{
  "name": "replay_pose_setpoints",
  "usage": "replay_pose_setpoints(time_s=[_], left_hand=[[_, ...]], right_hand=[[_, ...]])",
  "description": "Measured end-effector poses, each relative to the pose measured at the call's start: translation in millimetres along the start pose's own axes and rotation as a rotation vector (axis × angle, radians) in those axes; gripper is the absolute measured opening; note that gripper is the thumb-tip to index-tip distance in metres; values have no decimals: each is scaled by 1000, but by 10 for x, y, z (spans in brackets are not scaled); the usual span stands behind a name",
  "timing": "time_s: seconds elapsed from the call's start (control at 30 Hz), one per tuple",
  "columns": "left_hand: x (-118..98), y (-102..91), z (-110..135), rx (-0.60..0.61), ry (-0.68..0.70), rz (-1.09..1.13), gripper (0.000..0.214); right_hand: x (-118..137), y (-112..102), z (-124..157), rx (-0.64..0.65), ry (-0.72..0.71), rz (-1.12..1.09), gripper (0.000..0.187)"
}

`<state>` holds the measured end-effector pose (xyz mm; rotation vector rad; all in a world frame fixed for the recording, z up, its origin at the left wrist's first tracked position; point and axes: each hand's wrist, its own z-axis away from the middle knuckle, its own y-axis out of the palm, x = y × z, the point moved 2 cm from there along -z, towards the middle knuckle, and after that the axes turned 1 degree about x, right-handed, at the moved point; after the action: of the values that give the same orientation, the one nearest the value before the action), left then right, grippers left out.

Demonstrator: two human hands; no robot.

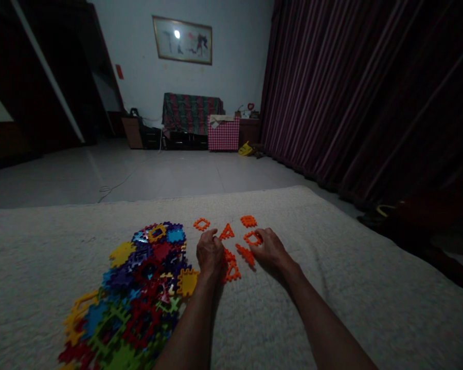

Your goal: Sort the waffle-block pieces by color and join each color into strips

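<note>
My right hand (270,250) has its thumb and fingers closed on the edge of an orange square frame piece (248,240) with a notched rim. Just left of its fingers is a tilted orange notched piece (245,255). My left hand (210,253) is curled, palm side hidden; I cannot make out what it holds, if anything. Near its fingertips is an orange triangle frame piece (227,232). More orange pieces (232,272) lie against its right side. Beyond the hands are another orange square frame (201,224) and a filled orange square (249,221).
A heap of mixed-colour interlocking plastic pieces (139,288) spreads to the left, with a yellow square (188,282) at its edge by my left forearm. Everything lies on a pale quilted cover (355,288). Past its far edge are a tiled floor (185,174), cloth-draped furniture and a dark curtain.
</note>
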<state>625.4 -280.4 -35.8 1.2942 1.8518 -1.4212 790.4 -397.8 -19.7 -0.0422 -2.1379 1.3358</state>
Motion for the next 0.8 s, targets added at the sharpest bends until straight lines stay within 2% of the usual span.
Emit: replay_pose_setpoints(time_s=[0.13,0.27,0.4,0.53,0.6,0.7,0.8], left_hand=[[-12,-8,3,-6,-21,25,38],[-2,-4,-2,-18,-16,26,38],[17,16,6,-27,22,13,38],[30,18,0,-49,12,47,38],[64,9,-34,-92,-37,103,39],[197,9,-120,-189,-228,213,41],[360,49,-200,-266,-381,298,47]], right_hand=[[-66,47,-120,-142,-33,-86,28],[-114,121,-428,-295,-44,-119,32],[-152,231,-659,-360,-35,-65,34],[-195,334,-660,-363,2,-44,32],[-195,348,-615,-371,21,-59,33],[-155,308,-544,-402,18,-107,36],[-30,250,-497,-423,-95,-136,27]])
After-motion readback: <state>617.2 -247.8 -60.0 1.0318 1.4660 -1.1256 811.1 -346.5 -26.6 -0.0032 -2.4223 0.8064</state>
